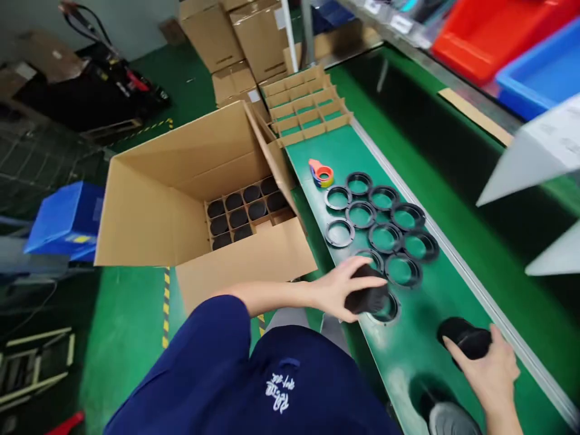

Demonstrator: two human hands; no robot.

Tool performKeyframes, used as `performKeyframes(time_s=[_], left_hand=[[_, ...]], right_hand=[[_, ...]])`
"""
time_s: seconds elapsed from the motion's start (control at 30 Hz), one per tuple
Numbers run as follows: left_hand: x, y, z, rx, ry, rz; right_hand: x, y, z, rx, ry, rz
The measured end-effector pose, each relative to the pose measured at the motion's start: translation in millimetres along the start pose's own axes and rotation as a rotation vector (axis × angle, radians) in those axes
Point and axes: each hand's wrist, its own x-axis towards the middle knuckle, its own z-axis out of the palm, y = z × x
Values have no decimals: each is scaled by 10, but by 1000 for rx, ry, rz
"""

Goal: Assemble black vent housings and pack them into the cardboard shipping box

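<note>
- Left hand (342, 290), lower centre of the frame: its grip is closed around a black cylinder (366, 291), fingers over the top and side, beside the black rings (385, 237).
- Right hand (492, 362), lower right: its grip is closed on a black cup-like part (464, 338), which lies between thumb and fingers above the green table (408, 338).
- Open carton (181, 175), left of centre: dark round pieces (238, 217) sit in its divider cells.

Glossy green bench (408, 338) surface
</note>
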Motion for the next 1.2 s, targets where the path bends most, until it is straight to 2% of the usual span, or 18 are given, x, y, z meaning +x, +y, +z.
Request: performKeyframes(time_s=[0.07,0.13,0.2,0.27,0.3,0.37,0.43,0.47,0.53,0.6,0.67,0.73,0.87,1.0,1.1,1.2], left_hand=[[-724,-327,-455,-3,189,-219],[-1350,-687,-860,43,370,-445],[-1840,-1091,-1223,127,509,-647],[-2195,-1555,-1536,222,576,-801],[-2326,-1807,-1663,263,571,-861],[-2503,-2324,-1831,311,479,-965],[-2586,-2810,-1871,323,305,-1045],[-2603,-3024,-1845,317,208,-1065],[-2608,-3373,-1727,299,45,-1058],[-2595,-3620,-1566,279,-51,-1006],[-2577,-3785,-1409,264,-93,-945],[-2558,-3898,-1277,250,-102,-896],[-2545,-4057,-1076,224,-116,-868],[-2612,-4194,-897,229,-97,-786],[-2695,-4295,-782,224,-19,-703],[-2777,-4391,-710,202,30,-701]], right_hand=[[164,-914,41,170,-145,-226],[271,-1964,162,322,-405,-439],[339,-3043,395,404,-616,-675],[401,-4070,779,419,-667,-876],[439,-4543,1032,407,-650,-945],[541,-5364,1640,281,-604,-1000],[670,-5966,2314,20,-591,-962],[736,-6174,2642,-135,-608,-926],[844,-6410,3221,-429,-692,-847],[903,-6460,3652,-642,-791,-787],[918,-6411,3931,-761,-857,-765],[912,-6341,4098,-818,-889,-755],[894,-6238,4239,-844,-937,-654],[858,-6121,4215,-859,-958,-620],[823,-6035,4165,-908,-1100,-546],[803,-6005,4157,-938,-1209,-500]])
